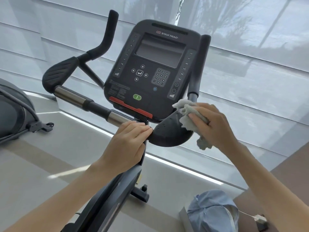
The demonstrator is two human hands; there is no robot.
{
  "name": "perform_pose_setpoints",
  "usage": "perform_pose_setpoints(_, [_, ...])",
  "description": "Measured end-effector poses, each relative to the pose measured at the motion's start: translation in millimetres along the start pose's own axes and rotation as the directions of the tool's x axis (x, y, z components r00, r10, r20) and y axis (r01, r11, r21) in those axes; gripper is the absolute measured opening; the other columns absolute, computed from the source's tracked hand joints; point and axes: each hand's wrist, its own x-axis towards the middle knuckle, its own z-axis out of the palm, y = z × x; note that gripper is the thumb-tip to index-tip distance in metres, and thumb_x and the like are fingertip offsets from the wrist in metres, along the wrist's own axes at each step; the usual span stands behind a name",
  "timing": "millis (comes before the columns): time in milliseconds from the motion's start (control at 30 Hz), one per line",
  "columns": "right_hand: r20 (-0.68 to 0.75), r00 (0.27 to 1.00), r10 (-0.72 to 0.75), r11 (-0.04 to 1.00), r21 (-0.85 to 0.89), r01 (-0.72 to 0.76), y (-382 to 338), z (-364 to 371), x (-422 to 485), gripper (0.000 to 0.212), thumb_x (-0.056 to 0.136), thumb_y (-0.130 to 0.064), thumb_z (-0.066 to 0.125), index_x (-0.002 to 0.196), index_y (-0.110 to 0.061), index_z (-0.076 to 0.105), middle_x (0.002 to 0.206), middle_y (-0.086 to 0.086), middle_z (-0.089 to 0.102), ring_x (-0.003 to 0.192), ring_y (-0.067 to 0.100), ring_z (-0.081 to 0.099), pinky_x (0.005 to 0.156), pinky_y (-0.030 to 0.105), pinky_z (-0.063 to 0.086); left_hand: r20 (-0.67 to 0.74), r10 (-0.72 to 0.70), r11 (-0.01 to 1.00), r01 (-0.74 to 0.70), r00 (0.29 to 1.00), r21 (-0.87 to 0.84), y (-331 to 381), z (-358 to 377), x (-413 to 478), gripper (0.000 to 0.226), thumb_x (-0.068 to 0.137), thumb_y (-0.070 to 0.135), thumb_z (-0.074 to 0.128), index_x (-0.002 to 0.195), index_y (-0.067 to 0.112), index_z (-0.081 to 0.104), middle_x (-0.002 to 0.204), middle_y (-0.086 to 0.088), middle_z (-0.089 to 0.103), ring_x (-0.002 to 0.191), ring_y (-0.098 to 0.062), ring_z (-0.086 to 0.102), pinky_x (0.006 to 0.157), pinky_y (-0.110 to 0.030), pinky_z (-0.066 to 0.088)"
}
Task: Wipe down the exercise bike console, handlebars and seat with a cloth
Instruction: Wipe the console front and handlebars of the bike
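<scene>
The exercise bike's black console (151,71) stands in the middle of the view, its screen dark. The handlebars (70,96) run from a chrome bar at the left up to black grips on both sides. My right hand (212,126) grips a crumpled grey cloth (189,114) against the black right elbow pad (168,133), just below the console's lower right corner. My left hand (128,143) rests on the bar at the centre, where the post meets the handlebars, fingers lying nearly straight over it. The seat is out of view.
A second machine (15,113) with cables stands at the far left. Sheer window blinds (250,56) fill the background. A light blue bundle of fabric (215,210) lies at the lower right beside a brown surface (287,178). The bike's frame (107,190) runs down between my arms.
</scene>
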Motion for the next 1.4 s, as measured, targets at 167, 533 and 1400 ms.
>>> perform_pose_setpoints(167, [0.113,0.982,0.15,0.982,-0.131,-0.134,24,8,41,0.019,0.095,-0.026,0.052,0.104,-0.024,0.069,0.111,-0.011,0.063,0.1,0.016,0.049,0.086,0.013,0.025,0.006,0.016,1.0,-0.016,1.0,-0.014,-2,-1,-2,0.042,0.085,0.013,0.038,0.111,0.002,0.068,0.109,-0.01,0.069,0.105,-0.027,0.063,0.1,-0.042,0.045])
perform_pose_setpoints(533, [0.155,0.987,0.046,0.964,-0.265,-0.003,-10,25,6,0.026,0.093,-0.034,0.054,0.116,-0.031,0.065,0.119,-0.021,0.058,0.088,0.01,0.038,0.073,0.035,0.047,-0.016,0.042,0.999,-0.043,0.999,-0.023,-5,2,-5,0.038,0.076,0.006,0.055,0.112,0.002,0.068,0.111,-0.011,0.069,0.105,-0.028,0.064,0.097,-0.046,0.048])
perform_pose_setpoints(1400, [0.088,0.996,-0.008,0.98,-0.199,0.025,-11,27,-16,0.028,0.095,-0.031,0.048,0.113,-0.021,0.067,0.12,-0.01,0.061,0.082,0.014,0.037,0.07,0.036,0.048,0.007,0.012,1.0,-0.011,1.0,-0.015,-1,2,-6,0.044,0.084,0.011,0.036,0.114,0.0,0.066,0.114,-0.012,0.068,0.108,-0.028,0.062,0.1,-0.043,0.046])
